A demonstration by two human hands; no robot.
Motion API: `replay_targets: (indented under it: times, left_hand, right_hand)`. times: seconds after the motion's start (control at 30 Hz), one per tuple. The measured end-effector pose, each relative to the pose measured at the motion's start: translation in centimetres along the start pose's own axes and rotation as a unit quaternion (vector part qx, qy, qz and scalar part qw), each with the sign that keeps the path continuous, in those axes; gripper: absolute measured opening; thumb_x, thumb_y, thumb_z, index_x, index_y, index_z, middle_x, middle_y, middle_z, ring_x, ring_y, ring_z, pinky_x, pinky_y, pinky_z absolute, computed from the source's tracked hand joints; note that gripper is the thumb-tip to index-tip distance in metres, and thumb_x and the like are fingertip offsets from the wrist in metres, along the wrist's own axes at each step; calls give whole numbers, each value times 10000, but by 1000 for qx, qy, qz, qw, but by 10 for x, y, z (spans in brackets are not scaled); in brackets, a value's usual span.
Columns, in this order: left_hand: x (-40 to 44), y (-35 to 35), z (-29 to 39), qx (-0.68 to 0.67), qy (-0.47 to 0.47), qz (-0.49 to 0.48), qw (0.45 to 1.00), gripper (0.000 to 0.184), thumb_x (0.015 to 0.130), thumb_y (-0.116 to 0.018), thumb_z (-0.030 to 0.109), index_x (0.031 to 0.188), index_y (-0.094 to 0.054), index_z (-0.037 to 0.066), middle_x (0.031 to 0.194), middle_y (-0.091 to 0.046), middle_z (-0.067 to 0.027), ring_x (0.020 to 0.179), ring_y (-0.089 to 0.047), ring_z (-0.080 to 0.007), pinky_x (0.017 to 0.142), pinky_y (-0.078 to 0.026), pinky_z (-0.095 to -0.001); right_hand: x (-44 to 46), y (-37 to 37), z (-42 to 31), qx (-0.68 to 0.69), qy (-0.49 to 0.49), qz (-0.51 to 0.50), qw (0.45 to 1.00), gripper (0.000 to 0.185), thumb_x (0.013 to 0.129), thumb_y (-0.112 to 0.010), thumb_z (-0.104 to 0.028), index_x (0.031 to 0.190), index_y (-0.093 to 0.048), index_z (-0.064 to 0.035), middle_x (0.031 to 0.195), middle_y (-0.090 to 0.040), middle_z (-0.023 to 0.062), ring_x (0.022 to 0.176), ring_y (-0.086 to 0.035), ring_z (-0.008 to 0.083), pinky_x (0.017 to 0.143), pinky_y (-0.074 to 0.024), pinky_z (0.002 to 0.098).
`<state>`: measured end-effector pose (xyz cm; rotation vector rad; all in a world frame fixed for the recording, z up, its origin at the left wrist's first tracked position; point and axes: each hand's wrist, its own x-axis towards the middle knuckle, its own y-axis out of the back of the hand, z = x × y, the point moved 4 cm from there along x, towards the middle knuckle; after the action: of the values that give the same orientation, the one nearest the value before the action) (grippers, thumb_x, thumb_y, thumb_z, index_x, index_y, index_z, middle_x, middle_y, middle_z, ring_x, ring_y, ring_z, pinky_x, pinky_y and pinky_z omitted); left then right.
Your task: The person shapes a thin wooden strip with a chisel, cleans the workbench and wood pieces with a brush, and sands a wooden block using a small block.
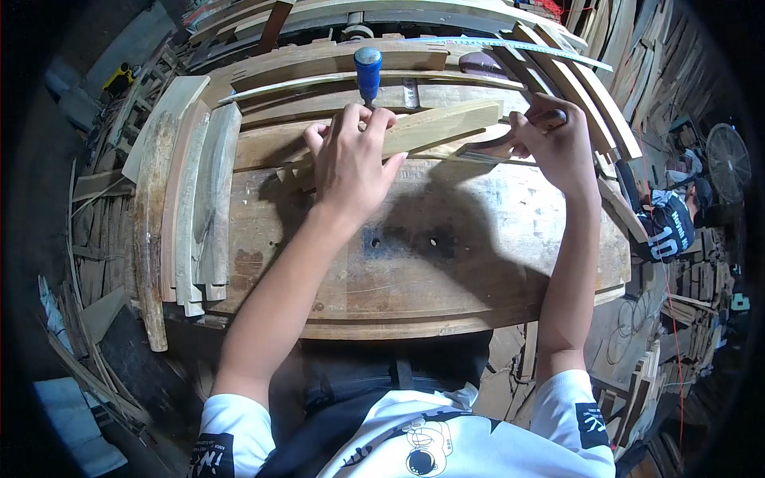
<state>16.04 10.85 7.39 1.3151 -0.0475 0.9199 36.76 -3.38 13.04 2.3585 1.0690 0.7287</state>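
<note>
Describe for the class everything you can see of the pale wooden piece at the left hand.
The pale wooden piece is yellowish, long and narrow, with a blunt right end. It slants over the workbench, that end farther from the wearer. The left hand grips it, hiding part of its length. Whether it lies flat is unclear.

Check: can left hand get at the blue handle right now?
Probably yes: the blue handle stands just beyond the left hand, nothing visible blocking the way. The hand is on the pale wood piece, so it would likely have to lift off first.
</note>
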Motion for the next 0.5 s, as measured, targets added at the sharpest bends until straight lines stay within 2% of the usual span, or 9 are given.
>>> replay_targets:
  times: [0.07,0.17,0.27,0.37,0.5]
  left_hand:
    - [0,1,0,2,-2,2,1000,457,726,-864,253,1116,-646,156,1047,-617,-30,1031,-592,-210,945,-311,-438]
    - [0,0,0,6,-3,2,1000,459,726,-865,253,1118,-647,155,1048,-616,-30,1034,-591,-209,940,-310,-435]
    - [0,0,0,8,-2,1,1000,463,726,-865,255,1123,-647,155,1051,-616,-31,1037,-590,-208,937,-310,-433]
    - [0,1,1,9,0,-1,1000,466,727,-864,260,1127,-648,156,1056,-616,-32,1039,-589,-206,936,-310,-432]
    - [0,0,1,14,5,-8,1000,464,730,-861,264,1128,-647,156,1058,-615,-34,1038,-589,-204,937,-310,-431]
  right_hand:
    - [0,2,2,-9,-3,-3,1000,219,880,-712,-143,773,-641,34,663,-671,74,588,-580,67,525,-478,273]
    - [4,5,8,-38,7,-9,999,216,922,-675,-119,773,-587,10,631,-648,72,558,-636,101,527,-513,243]
    - [1,9,4,-28,6,11,1000,211,915,-670,-109,763,-574,2,625,-636,66,549,-622,99,510,-493,245]
    - [2,18,10,-47,-17,13,999,196,871,-700,-123,771,-624,28,637,-638,67,575,-608,113,551,-485,286]
    - [0,33,12,-77,-37,19,996,167,862,-700,-114,783,-632,17,636,-629,62,581,-608,113,548,-479,276]
